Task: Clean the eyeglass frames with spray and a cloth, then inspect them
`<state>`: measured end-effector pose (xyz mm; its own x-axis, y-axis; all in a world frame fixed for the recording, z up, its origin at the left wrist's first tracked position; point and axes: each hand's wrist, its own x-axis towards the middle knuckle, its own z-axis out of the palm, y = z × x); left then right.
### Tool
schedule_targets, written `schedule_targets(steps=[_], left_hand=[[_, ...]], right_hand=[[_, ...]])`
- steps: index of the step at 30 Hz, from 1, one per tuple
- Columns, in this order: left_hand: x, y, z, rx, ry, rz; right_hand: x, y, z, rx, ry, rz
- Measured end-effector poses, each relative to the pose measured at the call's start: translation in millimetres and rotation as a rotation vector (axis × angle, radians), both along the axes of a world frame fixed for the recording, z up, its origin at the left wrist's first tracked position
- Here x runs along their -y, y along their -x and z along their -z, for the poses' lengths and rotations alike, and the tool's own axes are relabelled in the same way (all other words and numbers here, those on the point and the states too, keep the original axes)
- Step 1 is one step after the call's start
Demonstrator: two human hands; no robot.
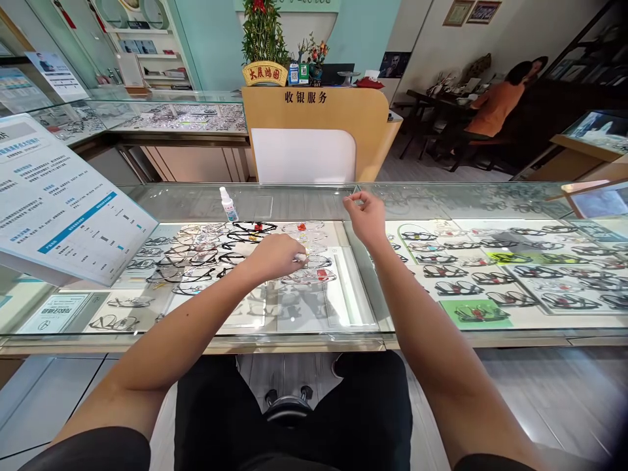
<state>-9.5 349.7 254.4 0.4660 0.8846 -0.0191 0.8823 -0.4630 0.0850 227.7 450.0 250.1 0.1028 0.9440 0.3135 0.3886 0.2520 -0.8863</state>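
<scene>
Two bare hands, both above a counter (417, 197). Left hand (275, 258): fingers curled in, closed on a small pale piece (299, 257); its kind cannot be told. Right hand (367, 216): thumb and forefinger pinched together at a thin piece (355, 190), too small to identify, over the counter's far side; other fingers folded.

Counter: clear, flat glass top, pale edging, reflections across it. Glasses (189, 252), many: on the left half, close together, dark and clear frames, rounded lenses, some overlapping. Clear pairs with red tags (324, 275) just beside the left hand. Further pairs (458, 288) in rows on the right half, one over a bright green card (505, 318). Bottle (228, 206), one: white, slim, upright, beyond the glasses.

Sign (73, 196), one: large white board, blue band, rounded corners, tilted, hiding part of the counter's left end. Left hand and forearm cover some of the glasses.

Beyond: wooden desk (375, 118) with white front panel; leafy plant (265, 36) on top. Person (498, 108) in orange, seated well apart at far right.
</scene>
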Motion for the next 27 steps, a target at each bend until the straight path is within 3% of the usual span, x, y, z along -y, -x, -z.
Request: schedule_targets(steps=[6, 12, 16, 19, 23, 27], left_hand=[[-9, 1, -2.2, 0.016, -0.12, -0.115], [-18, -3, 1.3, -0.04, -0.098, -0.106], [-16, 0, -1.9, 0.046, -0.09, -0.1], [-10, 9, -9.2, 0.301, -0.115, -0.106], [-7, 19, -18.8, 0.901, -0.152, -0.188], [-9, 19, -22.8, 1.307, -0.196, -0.199]], right_hand=[[3, 8, -0.3, 0.006, -0.004, -0.011], [1, 10, 4.3, 0.005, -0.033, -0.034], [2, 6, 1.7, -0.003, -0.043, -0.024], [3, 1, -4.5, -0.047, -0.034, 0.002], [10, 2, -13.6, -0.14, -0.046, 0.005], [33, 22, -19.5, -0.205, -0.075, -0.216]])
